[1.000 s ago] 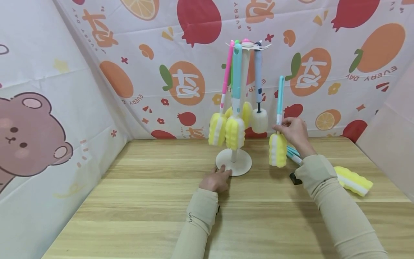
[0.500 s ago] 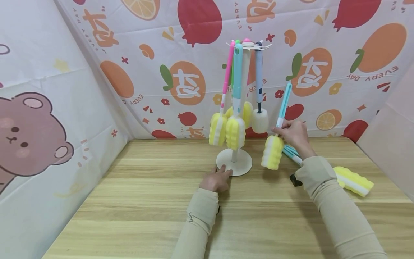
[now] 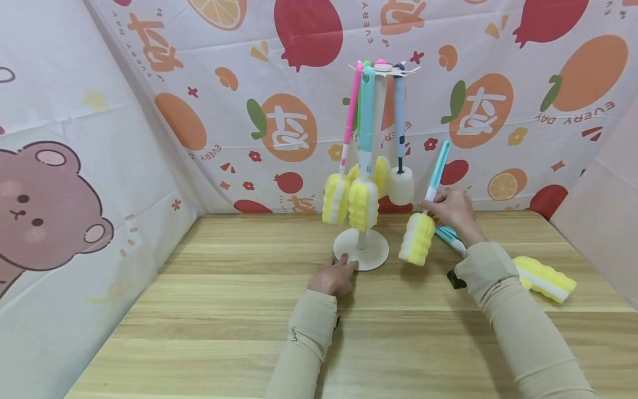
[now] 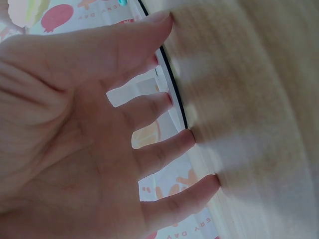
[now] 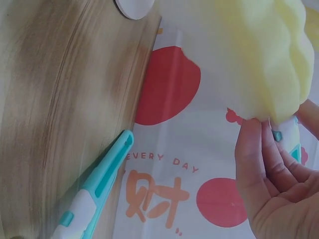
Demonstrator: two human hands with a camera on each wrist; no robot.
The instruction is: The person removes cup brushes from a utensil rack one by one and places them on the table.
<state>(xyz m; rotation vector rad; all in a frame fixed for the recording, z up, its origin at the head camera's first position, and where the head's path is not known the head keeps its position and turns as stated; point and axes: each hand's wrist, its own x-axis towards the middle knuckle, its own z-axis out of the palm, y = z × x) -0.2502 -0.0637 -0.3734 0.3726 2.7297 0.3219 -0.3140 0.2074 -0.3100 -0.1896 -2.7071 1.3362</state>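
Note:
My left hand (image 3: 332, 277) rests with straight fingers on the edge of the white round base (image 3: 374, 256) of a stand; some fingertips (image 4: 187, 135) touch the wooden table. Above the table, my right hand (image 3: 452, 209) pinches a sponge bottle brush (image 3: 417, 239) low on its teal and white handle. Its yellow and white sponge head points down and tilts left. In the right wrist view the sponge (image 5: 259, 59) fills the top right. Several brushes hang from the stand's top hooks (image 3: 384, 69), among them a pink-handled one (image 3: 351, 111), a teal one (image 3: 366, 111) and a blue-grey one (image 3: 399, 116).
Another teal-handled brush (image 3: 448, 237) lies on the table behind my right forearm. A yellow and white sponge head (image 3: 544, 279) lies to the right of that sleeve. Printed cloth (image 3: 224, 183) hangs behind and beside the table.
The brush in my right hand has sunk a little and tilted, its sponge head swinging left and its handle leaning right. My left hand stays on the base.

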